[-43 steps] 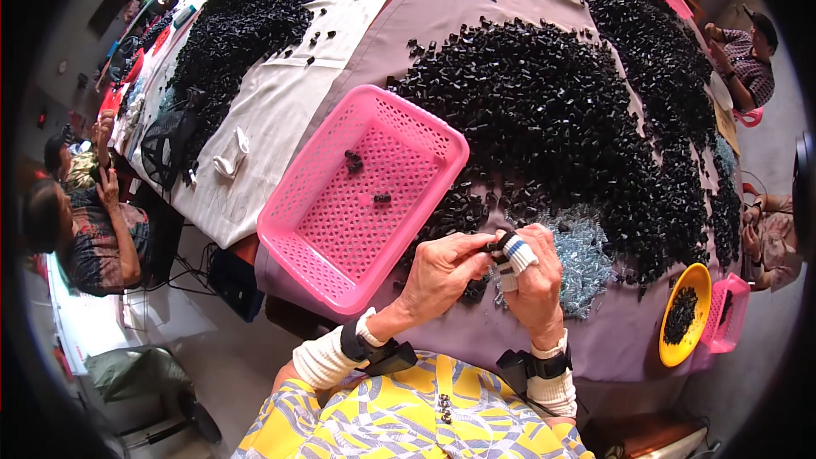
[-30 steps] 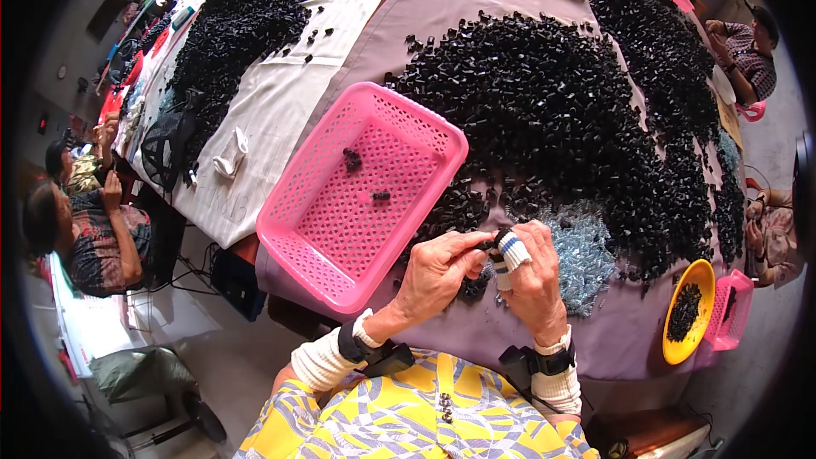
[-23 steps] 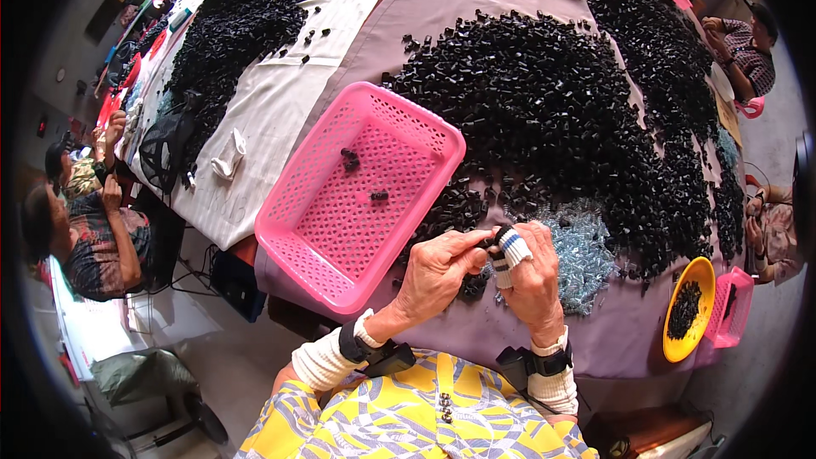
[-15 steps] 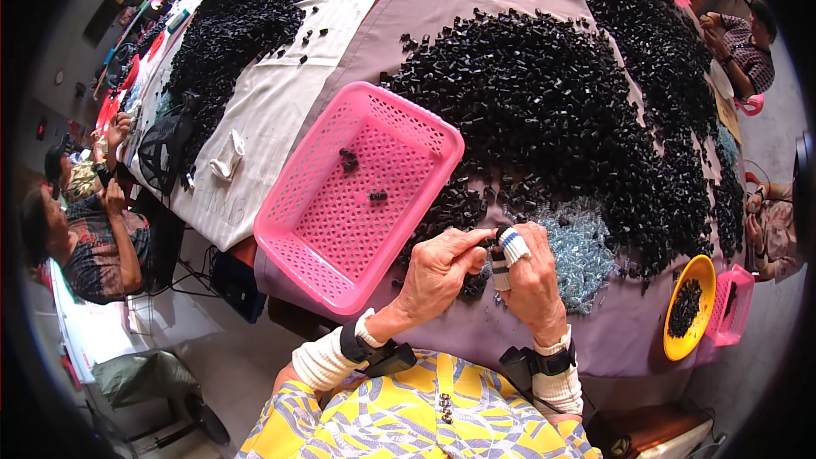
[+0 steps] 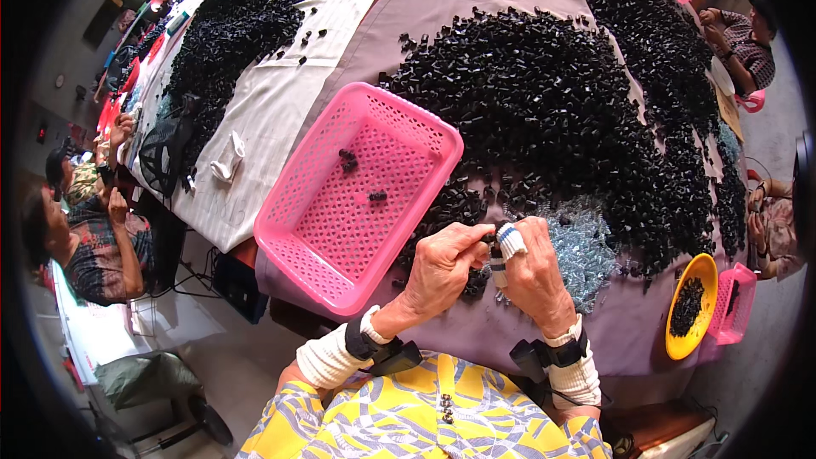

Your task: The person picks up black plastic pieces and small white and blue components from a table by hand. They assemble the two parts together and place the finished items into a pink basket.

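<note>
My left hand [image 5: 442, 265] is closed, thumb and forefinger pinching a small black plastic piece [image 5: 490, 238] at the fingertips. Close beside it, my right hand [image 5: 535, 272] is closed too, its fingers curled by the same piece; striped cloth covers [image 5: 512, 241] wrap some of its fingers. What else the right fingers hold is hidden. Under and beside the right hand lies a heap of small clear bluish pieces [image 5: 582, 255]. Beyond both hands spreads a big pile of small black pieces [image 5: 527, 102]. Left of my hands stands a pink perforated basket [image 5: 319, 229] with a few black pieces inside.
At the right table edge are a yellow bowl [image 5: 704, 276] holding black pieces and a pink basket [image 5: 735, 310]. A white glove-like cloth [image 5: 227, 157] lies on the pale cloth at left. Co-workers sit along both sides, one person [image 5: 93, 238] at left.
My right hand has shifted slightly, its wrist moving right and its striped-covered finger tilting. The left hand keeps its pinch at nearly the same spot.
</note>
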Available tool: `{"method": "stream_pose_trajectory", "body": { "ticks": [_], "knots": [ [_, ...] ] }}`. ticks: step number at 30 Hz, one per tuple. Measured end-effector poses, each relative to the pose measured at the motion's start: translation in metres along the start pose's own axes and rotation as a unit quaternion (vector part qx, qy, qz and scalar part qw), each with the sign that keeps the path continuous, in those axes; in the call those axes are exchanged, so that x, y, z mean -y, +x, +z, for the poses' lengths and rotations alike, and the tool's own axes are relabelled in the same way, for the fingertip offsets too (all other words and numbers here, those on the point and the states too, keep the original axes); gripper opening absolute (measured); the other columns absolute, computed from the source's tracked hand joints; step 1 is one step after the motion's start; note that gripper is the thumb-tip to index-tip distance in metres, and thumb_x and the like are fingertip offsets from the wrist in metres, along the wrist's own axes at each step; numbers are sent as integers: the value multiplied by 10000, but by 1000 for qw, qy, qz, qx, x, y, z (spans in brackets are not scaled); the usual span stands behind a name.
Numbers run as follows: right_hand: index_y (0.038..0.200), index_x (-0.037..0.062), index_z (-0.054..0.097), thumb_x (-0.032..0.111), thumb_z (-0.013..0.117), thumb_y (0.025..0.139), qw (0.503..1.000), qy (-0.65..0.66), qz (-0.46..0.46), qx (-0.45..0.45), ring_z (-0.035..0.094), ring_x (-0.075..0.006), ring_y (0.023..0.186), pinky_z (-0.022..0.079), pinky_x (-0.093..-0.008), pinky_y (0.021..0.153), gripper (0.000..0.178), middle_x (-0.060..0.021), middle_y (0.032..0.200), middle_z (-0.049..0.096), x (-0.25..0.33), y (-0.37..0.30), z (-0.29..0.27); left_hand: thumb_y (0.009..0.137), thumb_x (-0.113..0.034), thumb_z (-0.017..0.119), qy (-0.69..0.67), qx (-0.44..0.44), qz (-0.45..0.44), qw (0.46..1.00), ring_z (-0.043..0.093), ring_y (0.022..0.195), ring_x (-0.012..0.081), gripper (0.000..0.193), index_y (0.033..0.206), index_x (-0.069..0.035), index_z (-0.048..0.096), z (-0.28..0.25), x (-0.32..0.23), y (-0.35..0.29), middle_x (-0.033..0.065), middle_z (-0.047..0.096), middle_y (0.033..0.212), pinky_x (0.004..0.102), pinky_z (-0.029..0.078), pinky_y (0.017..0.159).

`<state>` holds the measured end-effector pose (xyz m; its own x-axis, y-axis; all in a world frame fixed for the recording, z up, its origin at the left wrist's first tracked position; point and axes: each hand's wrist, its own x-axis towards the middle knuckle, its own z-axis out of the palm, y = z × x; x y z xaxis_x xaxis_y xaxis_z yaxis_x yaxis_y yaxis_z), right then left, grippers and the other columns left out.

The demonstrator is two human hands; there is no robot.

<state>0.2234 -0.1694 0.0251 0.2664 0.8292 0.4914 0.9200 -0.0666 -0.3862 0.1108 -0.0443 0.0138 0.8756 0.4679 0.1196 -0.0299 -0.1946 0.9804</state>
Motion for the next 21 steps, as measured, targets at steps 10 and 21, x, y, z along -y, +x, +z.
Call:
{"method": "stream_pose_trajectory", "body": {
  "ticks": [10,21],
  "knots": [
    [969,-80,530,-14,638,602,1000,-19,-3,-13,512,-343,825,442,-458,774,388,-177,888,500,-6,-6,0,869,77,599,4,-11,15,1000,650,751,116,288,1135,-9,669,8,6,4,78,658,884,237,552,692],
    [932,-77,550,-21,624,613,999,-20,-21,19,512,-334,818,435,-440,764,333,-161,857,496,-9,-7,-6,853,71,602,26,-19,35,999,630,700,128,273,1107,0,672,14,12,5,90,654,853,249,521,627]
  ]
}}
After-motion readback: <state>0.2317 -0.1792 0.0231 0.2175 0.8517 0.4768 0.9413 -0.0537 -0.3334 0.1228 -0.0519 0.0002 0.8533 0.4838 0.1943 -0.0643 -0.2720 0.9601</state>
